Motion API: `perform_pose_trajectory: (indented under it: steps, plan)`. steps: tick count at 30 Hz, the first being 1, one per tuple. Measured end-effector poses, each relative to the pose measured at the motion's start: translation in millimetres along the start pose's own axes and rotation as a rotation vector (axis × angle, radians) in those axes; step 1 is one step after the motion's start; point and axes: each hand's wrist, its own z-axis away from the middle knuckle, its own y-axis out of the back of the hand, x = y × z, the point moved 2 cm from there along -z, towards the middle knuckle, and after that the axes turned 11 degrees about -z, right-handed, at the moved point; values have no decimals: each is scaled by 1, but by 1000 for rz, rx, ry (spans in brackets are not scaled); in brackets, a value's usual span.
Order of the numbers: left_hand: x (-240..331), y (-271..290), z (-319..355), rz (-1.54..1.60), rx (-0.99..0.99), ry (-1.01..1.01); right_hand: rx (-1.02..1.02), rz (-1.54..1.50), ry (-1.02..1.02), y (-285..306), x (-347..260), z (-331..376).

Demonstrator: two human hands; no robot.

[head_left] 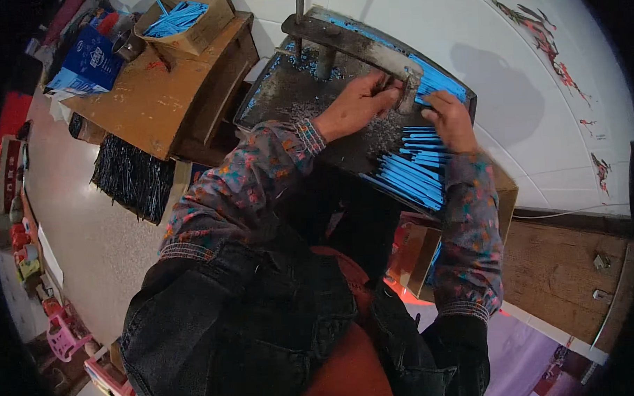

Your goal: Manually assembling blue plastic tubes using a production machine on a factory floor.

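My left hand [361, 107] is closed, thumb against bent fingers, beside the block-shaped end of a metal press bar [368, 51]. What it holds, if anything, is hidden. On the other side of the block, my right hand [453, 123] has its fingers curled in, the fingertips close to a pile of thin blue strips [442, 80] along the tray's far right. Whatever lies between those fingertips is too small to make out. More blue strips [414, 168] lie fanned below the hands at the tray's near right. Small grey bits [381, 136] are scattered under the press.
A dark metal tray [333, 152] bears all this, against a white tiled wall [538, 120]. To the left, a wooden table [136, 110] carries a cardboard box [193, 38] of blue strips, a blue box [92, 63] and a metal cup [129, 47]. Black strips [131, 176] are bundled below.
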Motion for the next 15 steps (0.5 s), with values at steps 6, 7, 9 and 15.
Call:
perform_pose_trajectory:
  steps: [6,7,9,15]
  plan:
    - [-5,8,1,37,18,-126,-255,426,64,-9,3,3]
    - [-3,8,0,9,30,-132,-187,324,33,-5,-2,3]
    - [1,10,2,-47,61,-141,-57,116,-25,2,-21,-3]
    - [-4,9,0,-80,77,-183,171,-655,-608,-9,-68,-21]
